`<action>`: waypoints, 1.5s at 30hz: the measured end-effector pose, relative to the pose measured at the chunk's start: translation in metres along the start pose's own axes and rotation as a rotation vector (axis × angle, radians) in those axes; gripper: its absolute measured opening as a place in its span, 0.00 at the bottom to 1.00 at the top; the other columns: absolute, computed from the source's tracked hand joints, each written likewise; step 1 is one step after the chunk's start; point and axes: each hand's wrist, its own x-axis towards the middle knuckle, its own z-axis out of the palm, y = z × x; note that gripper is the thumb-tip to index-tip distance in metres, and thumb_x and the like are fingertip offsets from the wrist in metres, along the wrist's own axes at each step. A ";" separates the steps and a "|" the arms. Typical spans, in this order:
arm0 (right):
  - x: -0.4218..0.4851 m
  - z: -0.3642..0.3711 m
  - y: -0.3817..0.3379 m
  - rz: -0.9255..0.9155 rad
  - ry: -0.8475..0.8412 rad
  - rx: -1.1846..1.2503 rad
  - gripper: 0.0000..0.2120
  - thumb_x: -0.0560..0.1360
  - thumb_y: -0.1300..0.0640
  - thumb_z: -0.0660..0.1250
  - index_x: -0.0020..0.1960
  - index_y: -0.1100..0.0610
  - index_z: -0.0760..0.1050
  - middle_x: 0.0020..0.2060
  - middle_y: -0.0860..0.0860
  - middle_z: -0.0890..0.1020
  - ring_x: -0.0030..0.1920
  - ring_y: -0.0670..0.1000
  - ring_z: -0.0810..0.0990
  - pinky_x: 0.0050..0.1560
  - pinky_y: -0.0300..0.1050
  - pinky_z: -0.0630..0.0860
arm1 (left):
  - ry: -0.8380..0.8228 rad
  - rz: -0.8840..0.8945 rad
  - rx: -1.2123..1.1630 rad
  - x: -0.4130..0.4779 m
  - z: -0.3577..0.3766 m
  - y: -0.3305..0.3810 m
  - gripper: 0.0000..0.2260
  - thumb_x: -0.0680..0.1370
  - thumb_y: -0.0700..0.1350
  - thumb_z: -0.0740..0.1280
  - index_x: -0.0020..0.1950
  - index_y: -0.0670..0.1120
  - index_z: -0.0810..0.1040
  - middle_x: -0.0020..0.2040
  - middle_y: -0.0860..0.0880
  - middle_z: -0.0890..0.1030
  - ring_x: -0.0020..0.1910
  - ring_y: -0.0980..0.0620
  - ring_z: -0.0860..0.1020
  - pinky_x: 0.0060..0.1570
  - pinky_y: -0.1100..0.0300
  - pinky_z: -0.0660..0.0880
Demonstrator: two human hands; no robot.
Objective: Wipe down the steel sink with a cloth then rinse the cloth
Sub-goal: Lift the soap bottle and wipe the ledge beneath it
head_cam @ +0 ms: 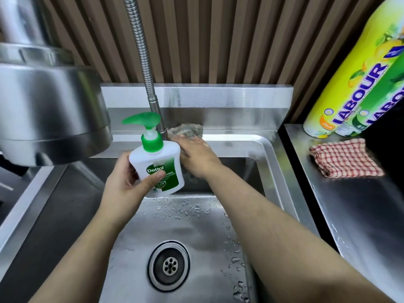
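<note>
My left hand (129,178) holds a white Dettol soap bottle (159,162) with a green pump, lifted above the steel sink (269,149). My right hand (196,156) presses flat on a grey-green cloth (188,130) on the sink's back ledge, just right of the faucet base. The sink basin is wet, with droplets near the round drain (168,265). The flexible steel faucet hose (142,51) rises behind the bottle.
A large steel pot (48,110) looms at the upper left. On the right counter (360,204) lie a folded red-checked cloth (345,158) and two yellow-green Labour bottles (358,84). A brown ribbed wall stands behind the sink.
</note>
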 end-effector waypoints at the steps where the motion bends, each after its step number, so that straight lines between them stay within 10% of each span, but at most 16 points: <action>1: -0.011 0.002 0.005 0.002 0.049 -0.006 0.20 0.80 0.50 0.58 0.71 0.47 0.64 0.71 0.47 0.69 0.72 0.48 0.63 0.74 0.47 0.50 | -0.006 0.000 -0.005 0.000 0.002 -0.001 0.18 0.60 0.54 0.74 0.47 0.64 0.75 0.47 0.54 0.82 0.47 0.54 0.80 0.49 0.52 0.76; 15: 0.004 0.006 0.001 0.036 -0.107 -0.316 0.28 0.81 0.47 0.51 0.77 0.48 0.44 0.77 0.44 0.46 0.76 0.45 0.42 0.74 0.49 0.37 | -0.033 0.011 -0.023 -0.001 0.025 -0.014 0.18 0.63 0.46 0.74 0.47 0.63 0.76 0.45 0.58 0.83 0.44 0.59 0.80 0.42 0.66 0.77; 23: -0.061 -0.048 0.072 0.465 -0.013 -0.388 0.33 0.78 0.36 0.44 0.77 0.50 0.42 0.77 0.49 0.44 0.77 0.50 0.42 0.74 0.54 0.38 | -0.042 -0.022 -0.044 -0.005 0.036 -0.021 0.18 0.63 0.43 0.75 0.47 0.59 0.75 0.44 0.57 0.83 0.44 0.59 0.80 0.43 0.66 0.78; 30: -0.095 -0.050 0.064 0.342 -0.048 -0.460 0.36 0.75 0.48 0.64 0.76 0.54 0.49 0.76 0.53 0.56 0.76 0.54 0.52 0.75 0.53 0.46 | -0.040 -0.037 -0.060 -0.006 0.045 -0.022 0.17 0.64 0.43 0.72 0.49 0.55 0.74 0.44 0.58 0.83 0.43 0.61 0.80 0.42 0.68 0.77; 34: -0.104 -0.083 0.053 0.296 -0.025 -0.250 0.19 0.73 0.59 0.64 0.63 0.50 0.67 0.54 0.55 0.77 0.53 0.58 0.77 0.52 0.48 0.74 | -0.053 -0.038 -0.054 -0.005 0.045 -0.020 0.17 0.64 0.43 0.72 0.48 0.58 0.74 0.45 0.57 0.83 0.44 0.59 0.80 0.42 0.67 0.77; 39: -0.068 -0.147 0.059 0.338 -0.113 0.131 0.11 0.74 0.52 0.69 0.48 0.53 0.67 0.34 0.47 0.71 0.36 0.50 0.72 0.34 0.44 0.66 | -0.062 -0.030 -0.082 -0.005 0.047 -0.018 0.21 0.64 0.40 0.76 0.51 0.55 0.74 0.45 0.58 0.83 0.44 0.60 0.80 0.43 0.68 0.77; 42: -0.038 -0.149 0.066 0.306 -0.223 -0.187 0.10 0.74 0.47 0.68 0.51 0.51 0.73 0.43 0.48 0.75 0.51 0.52 0.72 0.48 0.45 0.65 | -0.057 -0.042 -0.093 -0.007 0.051 -0.017 0.18 0.64 0.41 0.71 0.51 0.54 0.74 0.45 0.59 0.83 0.43 0.62 0.80 0.42 0.69 0.77; 45: -0.035 -0.120 0.076 0.144 0.149 -0.767 0.12 0.72 0.52 0.68 0.54 0.51 0.74 0.49 0.51 0.78 0.55 0.55 0.71 0.51 0.49 0.62 | -0.067 -0.052 -0.090 -0.009 0.050 -0.019 0.20 0.63 0.40 0.74 0.51 0.54 0.74 0.44 0.58 0.83 0.43 0.61 0.80 0.42 0.69 0.77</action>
